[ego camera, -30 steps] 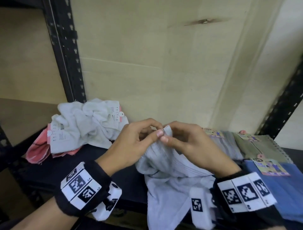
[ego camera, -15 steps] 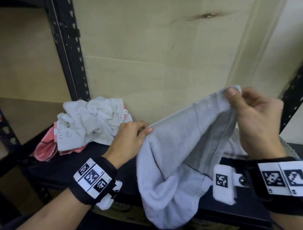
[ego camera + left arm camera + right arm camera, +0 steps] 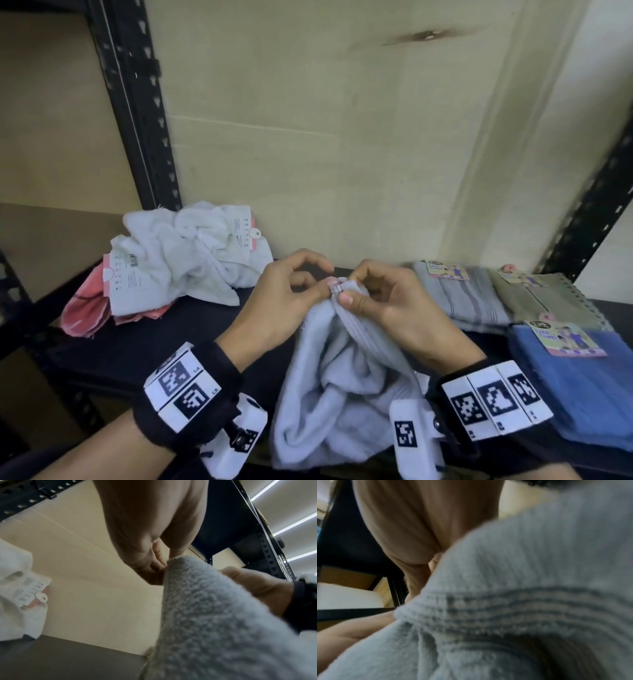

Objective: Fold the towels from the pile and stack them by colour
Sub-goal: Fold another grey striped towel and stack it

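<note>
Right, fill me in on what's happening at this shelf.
A person is folding towels. Both hands hold a pale grey towel: the left hand and right hand pinch its top edge together, the rest hanging over the shelf front. An unfolded pile of white and pink towels lies to the left. Folded grey, olive and blue towels lie to the right.

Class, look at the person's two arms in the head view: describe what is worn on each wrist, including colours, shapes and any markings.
Both forearms are bare, with no sleeves. The left hand has a black fabric wristband carrying white blocks printed with black square code markers; a white boxy unit with similar markers hangs below it. The right hand has a matching black band with three marker blocks and a white unit.
</note>
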